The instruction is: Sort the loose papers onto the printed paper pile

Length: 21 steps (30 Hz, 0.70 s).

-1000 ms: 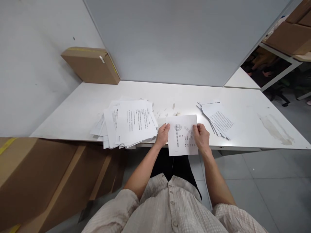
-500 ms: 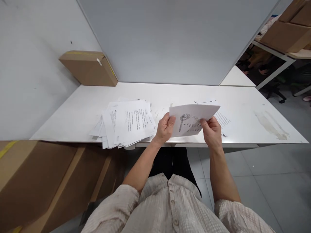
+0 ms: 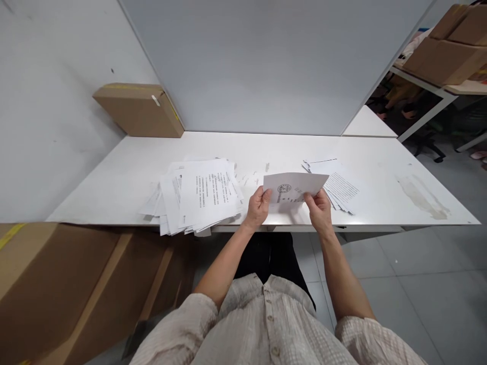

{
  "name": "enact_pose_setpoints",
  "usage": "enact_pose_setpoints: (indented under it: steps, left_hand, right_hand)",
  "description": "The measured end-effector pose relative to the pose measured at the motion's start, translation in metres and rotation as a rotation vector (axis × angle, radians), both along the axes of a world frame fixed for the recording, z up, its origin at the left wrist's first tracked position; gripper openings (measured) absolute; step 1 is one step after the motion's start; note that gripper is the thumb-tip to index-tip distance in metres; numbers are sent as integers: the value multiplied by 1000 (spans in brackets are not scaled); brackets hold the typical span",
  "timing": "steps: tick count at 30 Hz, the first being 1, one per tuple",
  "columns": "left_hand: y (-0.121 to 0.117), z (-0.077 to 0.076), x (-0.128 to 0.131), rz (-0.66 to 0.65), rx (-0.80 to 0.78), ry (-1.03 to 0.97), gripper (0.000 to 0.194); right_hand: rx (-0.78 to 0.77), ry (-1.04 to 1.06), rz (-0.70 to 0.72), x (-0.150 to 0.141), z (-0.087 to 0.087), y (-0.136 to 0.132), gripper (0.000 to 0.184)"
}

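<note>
Both my hands hold one printed sheet (image 3: 294, 185) with a round seal near its top, lifted just above the front edge of the white table (image 3: 380, 152). My left hand (image 3: 258, 207) pinches its left edge. My right hand (image 3: 318, 209) pinches its lower right part. A loose, fanned pile of printed pages (image 3: 198, 195) lies on the table to the left of my left hand. A smaller stack of printed pages (image 3: 337, 182) lies to the right, partly behind the held sheet.
Small paper scraps (image 3: 251, 177) lie between the two piles. A flat cardboard box (image 3: 139, 109) leans in the back left corner. Large cardboard boxes (image 3: 68, 284) stand on the floor at my left. A grey partition (image 3: 266, 61) backs the table.
The sheet lay flat at the table's edge, was lifted and tilted up, and is now held lower and nearer the table. Both hands kept their grip.
</note>
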<state>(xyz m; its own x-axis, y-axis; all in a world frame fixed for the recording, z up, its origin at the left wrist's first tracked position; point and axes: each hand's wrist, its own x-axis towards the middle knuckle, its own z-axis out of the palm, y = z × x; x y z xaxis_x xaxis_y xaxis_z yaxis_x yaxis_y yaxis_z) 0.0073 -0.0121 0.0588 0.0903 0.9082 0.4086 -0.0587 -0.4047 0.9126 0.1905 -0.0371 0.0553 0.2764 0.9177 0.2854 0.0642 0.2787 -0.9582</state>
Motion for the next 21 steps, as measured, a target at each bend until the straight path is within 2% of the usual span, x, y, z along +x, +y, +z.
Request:
enact_pose_setpoints:
  steps: [3,7,10,12,15,17,19,21]
  left_hand:
    - [-1,5,1,12,-15,8,33]
    - [-6,16,3,33,-26,-12,32]
    - [-12,22,6,4,-71,-43,31]
    - [-15,20,8,-37,-125,-37,32]
    - [-13,5,8,-76,-246,-46,36]
    - [-7,-10,5,-40,-314,-55,36]
    - [2,-27,1,66,-279,63,29]
    - [11,-42,-4,100,-174,262,30]
  right_hand:
    - [6,-15,-5,2,3,0,24]
    - [-19,-114,-47,7,16,-6,23]
    - [-72,-209,-124,11,26,-17,22]
    - [-137,-242,-168,16,29,-25,22]
    - [-245,-139,-198,29,26,-38,22]
    - [-361,-2,-150,41,20,-47,25]
    - [-550,89,-36,51,12,-55,28]
    - [-733,107,72,57,4,-62,28]
